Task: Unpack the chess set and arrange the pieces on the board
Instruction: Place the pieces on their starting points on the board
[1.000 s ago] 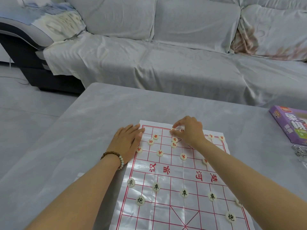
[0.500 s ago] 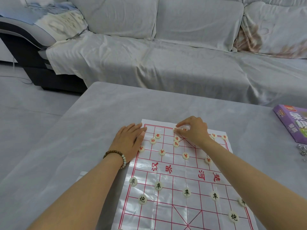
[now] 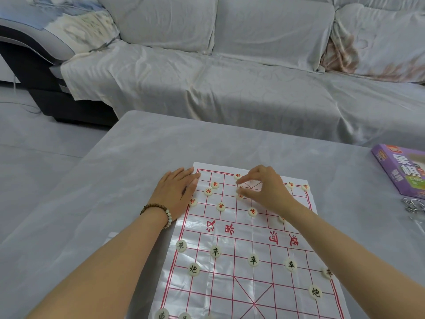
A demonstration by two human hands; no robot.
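1. Head view, gen.: grey table [image 3: 138,171] carries the board [image 3: 230,284], a thin plastic sheet w/ red grid, lying flat in front of the person.
2. Left hand [image 3: 177,194]: palm down, fingers straight and together. It lies flat across the board's far-left corner, fingertips at the corner of the red border. It holds nothing. Bead bracelet [image 3: 158,212] on the wrist.
3. Right hand [image 3: 264,189]: over the far middle of the board, at the diagonal-cross squares. Index finger and thumb are spread apart, remaining fingers loosely curled. Index tip is at a red-marked piece [image 3: 237,175] on the far row; thumb tip is at another [image 3: 239,195] nearer. Nothing is pinched between them.
4. Red pieces [image 3: 221,206]: scattered over the far half between and beside both hands. One is touching or just beside the left palm edge; one is partly hidden by the right forearm; two are at the far-right corner.
5. Black pieces [image 3: 253,260]: on the near half, five in a row, two more behind, others cut by the frame bottom. All are well apart from both hands.
6. Purple box [image 3: 404,176]: on the table's right, well apart from the board. Metal ring object [image 3: 414,204] just beside it.
7. Bkgd: sofa [image 3: 230,88] w/ grey cover beyond the table.
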